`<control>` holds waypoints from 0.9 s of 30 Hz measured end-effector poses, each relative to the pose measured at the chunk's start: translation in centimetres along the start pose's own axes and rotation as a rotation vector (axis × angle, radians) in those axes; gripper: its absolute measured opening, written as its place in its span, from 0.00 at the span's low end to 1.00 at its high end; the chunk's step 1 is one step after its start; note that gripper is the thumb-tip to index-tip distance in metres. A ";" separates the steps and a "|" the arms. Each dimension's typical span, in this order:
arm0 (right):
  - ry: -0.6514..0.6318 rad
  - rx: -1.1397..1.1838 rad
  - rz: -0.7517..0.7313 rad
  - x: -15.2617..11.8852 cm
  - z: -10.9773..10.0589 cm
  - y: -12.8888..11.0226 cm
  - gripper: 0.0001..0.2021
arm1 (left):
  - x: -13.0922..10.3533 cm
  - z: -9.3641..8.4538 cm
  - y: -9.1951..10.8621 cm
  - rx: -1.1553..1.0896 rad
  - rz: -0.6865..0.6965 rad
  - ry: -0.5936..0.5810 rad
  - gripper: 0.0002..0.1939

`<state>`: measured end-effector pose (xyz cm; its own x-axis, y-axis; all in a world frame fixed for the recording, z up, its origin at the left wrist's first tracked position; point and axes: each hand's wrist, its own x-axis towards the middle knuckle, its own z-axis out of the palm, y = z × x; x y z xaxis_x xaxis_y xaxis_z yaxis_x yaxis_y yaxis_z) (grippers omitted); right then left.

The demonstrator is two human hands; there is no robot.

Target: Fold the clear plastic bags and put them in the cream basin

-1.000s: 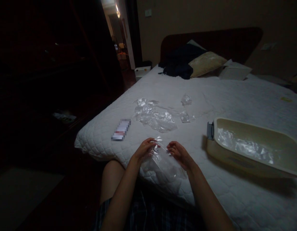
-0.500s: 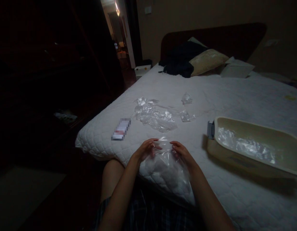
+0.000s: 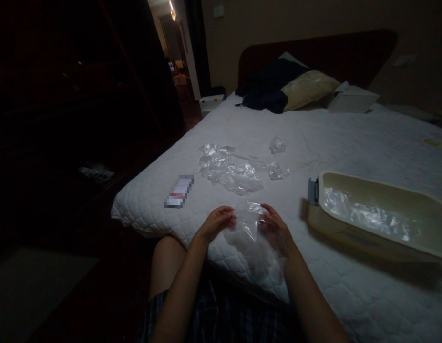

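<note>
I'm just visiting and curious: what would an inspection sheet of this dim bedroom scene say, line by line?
Surface: white quilted bed.
Job's things: clear plastic bag at the bed's near edge, between both hands.
Clutter: crumpled plastic pile, two small plastic scraps, blurred flat packet, beige tub holding clear plastic.
Grippers: left hand and right hand pinch the bag's top edge.
Cables: nothing seen.
Surroundings: dark clothing and pillows by the headboard, lit doorway beyond.
</note>
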<state>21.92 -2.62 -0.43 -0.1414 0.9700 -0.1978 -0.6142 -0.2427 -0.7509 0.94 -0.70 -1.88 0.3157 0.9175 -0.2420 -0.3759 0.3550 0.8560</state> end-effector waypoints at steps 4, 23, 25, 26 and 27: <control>-0.053 -0.121 0.039 -0.3 0.3 0.2 0.14 | 0.0 -0.1 0.2 -0.039 0.046 0.099 0.14; 0.052 -0.090 -0.003 0.4 -0.1 1.1 0.11 | -0.9 -0.6 0.7 -0.071 0.060 -0.053 0.23; 0.074 -0.073 -0.011 0.5 -0.2 1.1 0.12 | -1.0 -0.7 0.7 -0.102 0.070 -0.078 0.24; 0.082 -0.075 -0.013 0.5 -0.2 1.1 0.13 | -1.1 -0.7 0.7 -0.116 0.074 -0.087 0.24; 0.087 -0.081 -0.014 0.5 -0.2 1.1 0.13 | -1.2 -0.6 0.7 -0.129 0.077 -0.092 0.25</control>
<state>21.34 -2.39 -1.45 -0.0626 0.9692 -0.2381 -0.5503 -0.2325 -0.8019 -0.22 -1.40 -1.24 0.3575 0.9248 -0.1299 -0.5092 0.3096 0.8030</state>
